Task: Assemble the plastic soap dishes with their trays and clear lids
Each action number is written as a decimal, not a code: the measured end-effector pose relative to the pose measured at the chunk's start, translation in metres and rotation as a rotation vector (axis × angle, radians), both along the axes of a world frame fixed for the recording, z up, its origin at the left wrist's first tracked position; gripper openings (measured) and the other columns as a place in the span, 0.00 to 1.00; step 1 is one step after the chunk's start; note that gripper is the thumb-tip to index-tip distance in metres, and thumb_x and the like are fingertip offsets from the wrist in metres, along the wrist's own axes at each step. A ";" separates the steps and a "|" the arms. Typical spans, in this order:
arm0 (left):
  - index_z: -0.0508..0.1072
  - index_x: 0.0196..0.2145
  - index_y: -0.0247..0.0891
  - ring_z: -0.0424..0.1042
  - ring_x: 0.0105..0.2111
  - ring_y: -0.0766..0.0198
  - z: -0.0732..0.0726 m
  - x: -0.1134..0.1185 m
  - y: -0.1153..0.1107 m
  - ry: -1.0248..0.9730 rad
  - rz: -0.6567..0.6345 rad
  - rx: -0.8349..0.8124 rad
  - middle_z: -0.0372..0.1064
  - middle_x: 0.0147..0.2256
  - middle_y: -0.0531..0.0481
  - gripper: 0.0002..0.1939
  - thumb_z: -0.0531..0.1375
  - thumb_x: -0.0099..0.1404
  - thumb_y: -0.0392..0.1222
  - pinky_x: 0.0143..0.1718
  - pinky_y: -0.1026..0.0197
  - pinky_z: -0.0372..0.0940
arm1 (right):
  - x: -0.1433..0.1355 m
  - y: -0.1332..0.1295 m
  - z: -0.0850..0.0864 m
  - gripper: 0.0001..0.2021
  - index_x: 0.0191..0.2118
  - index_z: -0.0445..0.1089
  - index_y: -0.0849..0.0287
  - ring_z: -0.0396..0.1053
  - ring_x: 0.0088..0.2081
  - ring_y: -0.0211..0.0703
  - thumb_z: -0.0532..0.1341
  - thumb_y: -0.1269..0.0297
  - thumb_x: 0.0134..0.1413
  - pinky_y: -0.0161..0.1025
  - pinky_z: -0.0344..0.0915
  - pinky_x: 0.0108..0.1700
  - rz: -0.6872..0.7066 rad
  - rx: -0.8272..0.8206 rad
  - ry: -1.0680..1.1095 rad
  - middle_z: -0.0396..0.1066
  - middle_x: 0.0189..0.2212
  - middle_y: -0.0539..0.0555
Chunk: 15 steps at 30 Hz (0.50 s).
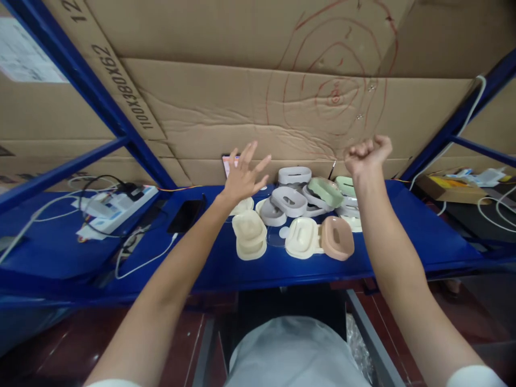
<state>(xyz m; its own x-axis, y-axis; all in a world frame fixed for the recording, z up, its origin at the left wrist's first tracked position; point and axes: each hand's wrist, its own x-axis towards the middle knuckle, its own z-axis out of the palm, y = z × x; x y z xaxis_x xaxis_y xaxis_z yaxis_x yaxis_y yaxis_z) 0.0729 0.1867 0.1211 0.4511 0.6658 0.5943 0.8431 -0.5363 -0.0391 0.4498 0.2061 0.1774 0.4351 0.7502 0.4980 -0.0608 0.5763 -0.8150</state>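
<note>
My left hand (245, 176) is raised above the left side of a group of plastic pieces, with fingers spread and nothing in it. My right hand (367, 154) is held up in a fist at the right, in front of the cardboard; nothing shows in it. Below and between them lie rounded plastic pieces like soap dishes: a cream pair (250, 235), a cream one (301, 238) touching a pinkish-beige one (337, 238), several grey ones (288, 201) and a green one (324, 192). Neither hand touches these pieces. My left hand and forearm partly cover a cream piece (243, 206) behind.
The blue shelf (282, 274) has a cardboard wall (226, 107) behind it, marked with red rings. A black phone (186, 216) with a white cable lies left. Farther left is a power strip (116, 212) with tangled cords. Blue posts (451, 134) frame both sides; a cardboard box (451, 188) sits right.
</note>
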 end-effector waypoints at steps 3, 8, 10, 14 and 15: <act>0.65 0.71 0.62 0.49 0.77 0.41 -0.027 -0.031 -0.013 -0.114 0.052 0.052 0.50 0.77 0.46 0.34 0.61 0.68 0.56 0.74 0.27 0.43 | 0.004 -0.035 -0.015 0.25 0.19 0.37 0.50 0.36 0.18 0.40 0.47 0.45 0.62 0.41 0.48 0.20 -0.028 -0.078 0.100 0.33 0.16 0.43; 0.59 0.73 0.65 0.61 0.72 0.36 -0.061 -0.077 -0.034 -0.274 0.087 0.115 0.57 0.75 0.46 0.39 0.63 0.66 0.54 0.66 0.25 0.59 | 0.009 -0.069 -0.040 0.25 0.17 0.37 0.48 0.35 0.17 0.42 0.54 0.46 0.51 0.46 0.42 0.22 -0.089 -0.230 0.078 0.35 0.14 0.46; 0.58 0.74 0.64 0.69 0.67 0.38 -0.068 -0.087 -0.038 -0.284 0.042 0.049 0.67 0.69 0.44 0.38 0.61 0.69 0.51 0.63 0.29 0.65 | 0.009 -0.075 -0.049 0.24 0.18 0.41 0.47 0.35 0.17 0.42 0.57 0.45 0.49 0.46 0.40 0.23 -0.047 -0.347 0.052 0.36 0.15 0.45; 0.66 0.70 0.60 0.78 0.58 0.40 -0.078 -0.089 -0.042 -0.322 0.035 -0.049 0.78 0.58 0.43 0.31 0.59 0.71 0.48 0.56 0.36 0.72 | 0.007 -0.084 -0.061 0.20 0.22 0.50 0.43 0.28 0.18 0.40 0.58 0.42 0.55 0.47 0.33 0.26 -0.006 -0.488 0.073 0.34 0.17 0.41; 0.69 0.68 0.60 0.79 0.57 0.40 -0.080 -0.088 -0.044 -0.341 0.033 -0.067 0.79 0.57 0.44 0.29 0.60 0.71 0.47 0.55 0.36 0.73 | 0.007 -0.086 -0.062 0.20 0.23 0.51 0.42 0.27 0.18 0.39 0.57 0.41 0.57 0.48 0.31 0.27 -0.013 -0.501 0.083 0.33 0.18 0.40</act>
<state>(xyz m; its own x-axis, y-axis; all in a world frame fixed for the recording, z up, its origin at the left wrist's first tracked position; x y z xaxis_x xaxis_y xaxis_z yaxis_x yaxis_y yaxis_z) -0.0148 0.1424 0.0413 0.2112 0.7195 0.6616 0.8187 -0.5000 0.2824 0.4564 0.1201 0.1152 0.4687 0.8824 0.0415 -0.1323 0.1166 -0.9843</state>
